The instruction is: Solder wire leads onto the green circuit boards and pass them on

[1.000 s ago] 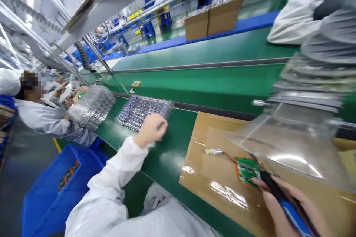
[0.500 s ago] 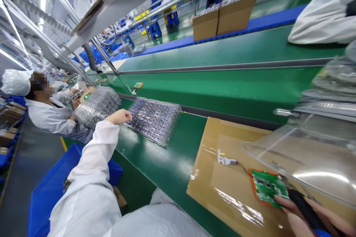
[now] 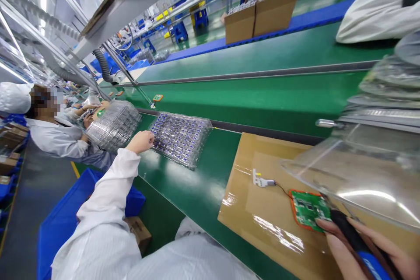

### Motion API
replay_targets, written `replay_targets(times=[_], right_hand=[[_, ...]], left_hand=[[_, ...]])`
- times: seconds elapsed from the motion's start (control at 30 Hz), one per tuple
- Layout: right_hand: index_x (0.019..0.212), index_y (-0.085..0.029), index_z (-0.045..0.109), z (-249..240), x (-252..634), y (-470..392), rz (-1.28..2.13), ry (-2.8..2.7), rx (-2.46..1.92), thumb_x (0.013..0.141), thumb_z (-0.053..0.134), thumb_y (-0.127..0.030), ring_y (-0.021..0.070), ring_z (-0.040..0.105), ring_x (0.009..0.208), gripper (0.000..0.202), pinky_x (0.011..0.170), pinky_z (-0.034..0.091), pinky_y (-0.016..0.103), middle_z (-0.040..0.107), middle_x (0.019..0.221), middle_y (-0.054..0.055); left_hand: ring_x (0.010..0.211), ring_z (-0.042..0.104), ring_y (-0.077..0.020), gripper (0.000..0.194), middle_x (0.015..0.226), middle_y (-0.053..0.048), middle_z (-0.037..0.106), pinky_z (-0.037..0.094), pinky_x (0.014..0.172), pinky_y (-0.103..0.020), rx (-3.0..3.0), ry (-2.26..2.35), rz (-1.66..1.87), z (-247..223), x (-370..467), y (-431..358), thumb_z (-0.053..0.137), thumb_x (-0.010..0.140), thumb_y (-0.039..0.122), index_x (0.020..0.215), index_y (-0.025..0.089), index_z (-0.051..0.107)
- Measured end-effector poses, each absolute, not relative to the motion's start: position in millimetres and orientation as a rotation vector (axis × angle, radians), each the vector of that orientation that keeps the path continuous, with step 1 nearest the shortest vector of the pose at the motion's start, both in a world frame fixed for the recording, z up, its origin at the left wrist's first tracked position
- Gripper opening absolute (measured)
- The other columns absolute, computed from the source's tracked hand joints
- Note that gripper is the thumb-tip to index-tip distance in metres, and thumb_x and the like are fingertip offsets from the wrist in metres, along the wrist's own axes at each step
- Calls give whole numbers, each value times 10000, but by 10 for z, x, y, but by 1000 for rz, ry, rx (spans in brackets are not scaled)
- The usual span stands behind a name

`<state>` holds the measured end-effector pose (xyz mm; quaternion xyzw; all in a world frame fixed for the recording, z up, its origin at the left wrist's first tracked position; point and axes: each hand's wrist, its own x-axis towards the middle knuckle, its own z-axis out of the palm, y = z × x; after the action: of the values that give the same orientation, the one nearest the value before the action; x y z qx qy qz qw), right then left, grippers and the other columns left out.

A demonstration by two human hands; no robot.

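Observation:
My left hand is closed at the left edge of a clear plastic tray filled with rows of small blue and silver parts. Whatever its fingers pinch is too small to name. At the lower right, my right hand is wrapped round a black and blue handled tool, its metal end hidden near the board. One finger touches a green circuit board with an orange rim. A thin wire joins the board to a small motor with a white fitting. Board and motor lie on a taped cardboard sheet.
A clear plastic hood overhangs the right side. More clear trays are stacked left, beside a person in white. Another circuit board lies on the green belt. A blue bin stands below left.
The view has shifted slightly, so most things sit a little further left and up. My left hand remains at the tray's left edge, and my right hand still holds the tool by the board.

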<state>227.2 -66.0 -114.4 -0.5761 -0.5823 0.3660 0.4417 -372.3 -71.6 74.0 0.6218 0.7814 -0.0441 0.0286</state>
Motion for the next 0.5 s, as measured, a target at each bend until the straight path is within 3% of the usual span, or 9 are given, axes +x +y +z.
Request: replay_targets(times=[0.13,0.2,0.27,0.3,0.37,0.43,0.5], right_hand=[[1136,-272,738,-958,2177,-759,929,-1462,-1484,737,811,-535,435,765,954,484,938,588,689,811,1005,118],[1214,-263,699,-804,2087,-842,912,-1399,-1459,752,811,-518,398,772,954,540,946,598,637,806,1037,124],[1272,-247,658,-641,1975,-920,902,-1335,-1409,813,780,-490,350,772,989,533,952,606,577,796,1069,125],[1267,-243,653,-568,1916,-949,883,-1309,-1382,845,757,-486,332,768,1012,498,979,592,571,796,1058,113],[1255,-247,643,-455,1812,-990,854,-1283,-1339,902,723,-438,282,768,1017,409,1021,574,533,796,1037,85],[1251,-257,633,-381,1738,-1017,868,-1283,-1298,948,687,-393,237,772,984,337,1014,581,479,795,1014,63],[1256,-271,625,-329,1695,-1039,903,-1265,-1266,963,681,-367,210,771,971,313,980,597,430,791,998,44]], left_hand=[[930,670,-217,39,929,-85,731,526,905,-345,1884,2565,251,806,-3650,-861,520,783,194,758,198,550],[938,695,-211,67,947,-82,738,546,902,-358,1788,2503,860,758,-3369,-879,497,837,242,781,210,476],[858,720,-195,166,837,-33,728,567,863,-351,1553,2143,1431,632,-2854,-849,565,836,281,777,220,423],[768,715,-181,189,746,1,703,573,813,-336,1437,1945,1477,552,-2520,-829,601,827,281,784,221,427],[602,669,-151,188,640,22,684,538,653,-273,1255,1620,1156,392,-1781,-797,664,825,273,814,214,486],[557,656,-149,226,625,-7,701,502,571,-246,1123,1313,798,261,-1083,-779,722,817,329,822,195,540],[565,653,-136,295,644,-32,718,496,574,-229,1055,1137,673,168,-559,-759,789,776,377,821,172,583]])
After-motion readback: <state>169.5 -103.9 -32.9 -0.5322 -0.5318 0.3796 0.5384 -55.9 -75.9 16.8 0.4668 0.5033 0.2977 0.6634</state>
